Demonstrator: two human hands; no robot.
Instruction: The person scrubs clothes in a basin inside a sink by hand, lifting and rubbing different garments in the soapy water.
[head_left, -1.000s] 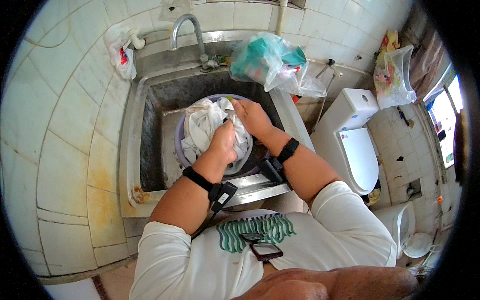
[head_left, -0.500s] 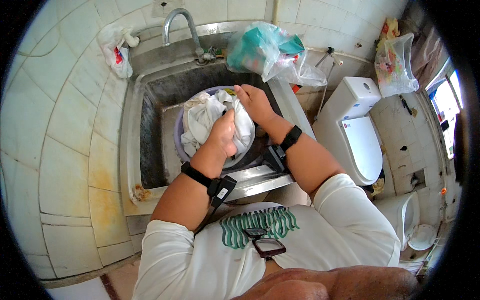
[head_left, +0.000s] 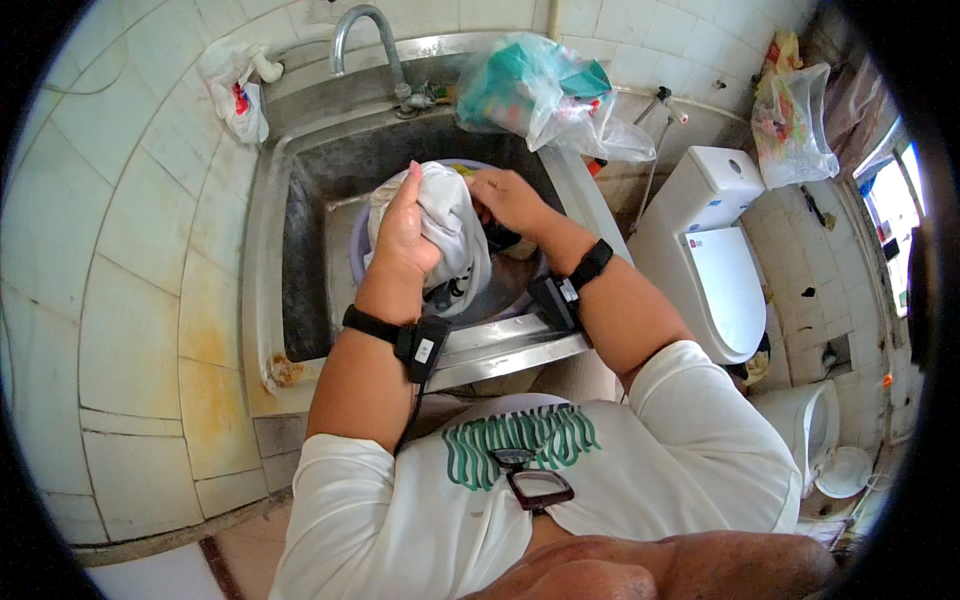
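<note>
A purple basin [head_left: 357, 262] sits in the steel sink, holding a wet-looking white garment [head_left: 448, 215] with dark printed marks on its lower part. At the garment's left side, my left hand [head_left: 405, 238] is closed on the cloth, thumb pointing away from me; its other fingers are mostly hidden. My right hand [head_left: 510, 203] has its fingers curled in at the cloth's upper right edge, and the fingertips are partly hidden. Something black [head_left: 503, 238], apparently cloth, shows in the basin under my right hand. A bit of yellow peeks out near the right fingers.
The steel sink [head_left: 268, 250] has a curved faucet [head_left: 372, 22] at its back. Clear and green plastic bags [head_left: 545, 95] lie on the back right corner. A white toilet [head_left: 722, 290] stands to the right. A white bag [head_left: 235, 95] hangs on the tiled wall at left.
My left hand has moved left and away from my right hand, carrying the white garment with it. The cloth is now bunched toward the left, and the black thing shows at right.
</note>
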